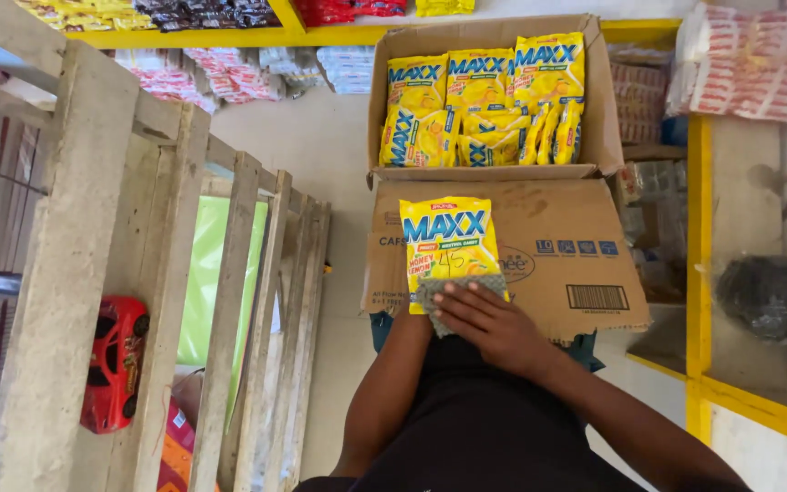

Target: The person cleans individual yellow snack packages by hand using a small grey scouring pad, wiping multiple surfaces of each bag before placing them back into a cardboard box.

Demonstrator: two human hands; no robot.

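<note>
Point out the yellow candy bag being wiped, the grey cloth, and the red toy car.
yellow candy bag (448, 239), head view, middle of its front.
grey cloth (432, 293), head view, left corner.
red toy car (113, 363), head view, roof.
</note>
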